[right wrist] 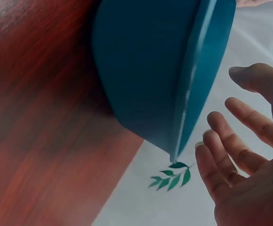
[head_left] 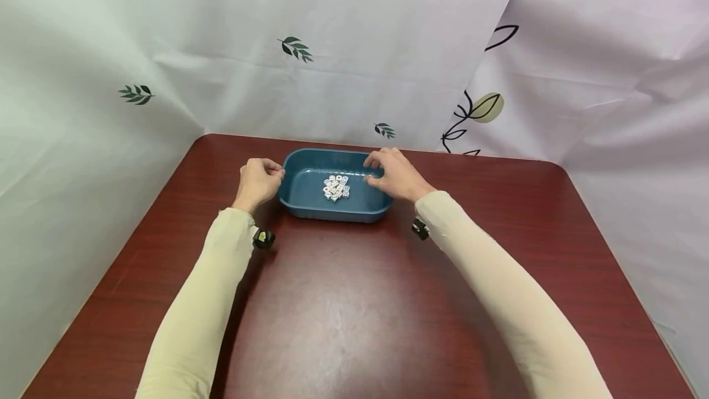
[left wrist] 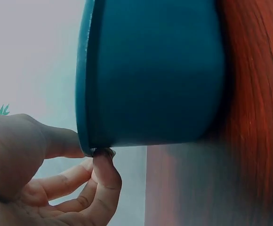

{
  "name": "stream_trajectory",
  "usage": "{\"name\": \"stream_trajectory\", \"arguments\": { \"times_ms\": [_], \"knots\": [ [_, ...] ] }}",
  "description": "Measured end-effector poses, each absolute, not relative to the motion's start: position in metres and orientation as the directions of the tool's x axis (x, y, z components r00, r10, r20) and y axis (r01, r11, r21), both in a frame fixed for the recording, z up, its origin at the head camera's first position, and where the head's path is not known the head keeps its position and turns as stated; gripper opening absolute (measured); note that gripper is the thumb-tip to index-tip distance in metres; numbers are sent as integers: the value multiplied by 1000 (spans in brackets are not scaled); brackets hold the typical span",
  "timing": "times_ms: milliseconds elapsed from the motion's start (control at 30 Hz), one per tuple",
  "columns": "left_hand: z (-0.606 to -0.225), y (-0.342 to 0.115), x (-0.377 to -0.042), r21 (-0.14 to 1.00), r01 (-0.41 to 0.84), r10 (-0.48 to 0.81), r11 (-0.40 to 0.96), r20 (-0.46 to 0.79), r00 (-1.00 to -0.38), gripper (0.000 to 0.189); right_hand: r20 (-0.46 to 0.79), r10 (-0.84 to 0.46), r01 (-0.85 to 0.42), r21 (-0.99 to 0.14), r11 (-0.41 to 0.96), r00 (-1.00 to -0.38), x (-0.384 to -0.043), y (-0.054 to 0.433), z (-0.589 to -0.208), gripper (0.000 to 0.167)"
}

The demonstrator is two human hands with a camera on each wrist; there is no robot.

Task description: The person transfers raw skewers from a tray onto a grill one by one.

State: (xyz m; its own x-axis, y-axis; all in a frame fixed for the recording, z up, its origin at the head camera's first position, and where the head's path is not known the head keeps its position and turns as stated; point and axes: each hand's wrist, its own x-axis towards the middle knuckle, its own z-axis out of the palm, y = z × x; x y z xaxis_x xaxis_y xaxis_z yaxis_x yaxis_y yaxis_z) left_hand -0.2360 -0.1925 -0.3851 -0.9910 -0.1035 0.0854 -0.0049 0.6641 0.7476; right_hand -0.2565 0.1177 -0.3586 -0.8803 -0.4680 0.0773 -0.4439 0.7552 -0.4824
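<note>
A blue rectangular tub [head_left: 332, 214] with rounded corners stands on the table, and a small heap of white dice [head_left: 335, 188] lies on its floor. My left hand [head_left: 259, 181] pinches the tub's rim at its left end; the left wrist view shows thumb and forefinger [left wrist: 107, 183] on either side of the rim. Over the tub's right end hangs my right hand [head_left: 394, 174], its fingers loosely bent and apart with nothing between them. In the right wrist view that hand's fingers [right wrist: 237, 146] are spread beside the tub's rim, apart from it.
The tub sits near the back edge of a reddish-brown wooden table [head_left: 332, 300]. White cloth [head_left: 343, 29] with leaf prints hangs behind and along the sides. Each wrist carries a small dark camera, such as the left one [head_left: 264, 239].
</note>
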Motion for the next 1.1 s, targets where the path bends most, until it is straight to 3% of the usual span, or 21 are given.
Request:
{"name": "stream_trajectory", "arguments": {
  "times_ms": [567,1100],
  "knots": [
    [-390,-194,-238,765,8,-119,644,111,-987,21,27,-464,-403,-543,737,-885,-266,93,-372,26],
    [-394,-193,-236,779,-4,-148,627,114,-982,21,-16,-447,-376,-516,770,-894,-264,78,-386,21]
  ]
}}
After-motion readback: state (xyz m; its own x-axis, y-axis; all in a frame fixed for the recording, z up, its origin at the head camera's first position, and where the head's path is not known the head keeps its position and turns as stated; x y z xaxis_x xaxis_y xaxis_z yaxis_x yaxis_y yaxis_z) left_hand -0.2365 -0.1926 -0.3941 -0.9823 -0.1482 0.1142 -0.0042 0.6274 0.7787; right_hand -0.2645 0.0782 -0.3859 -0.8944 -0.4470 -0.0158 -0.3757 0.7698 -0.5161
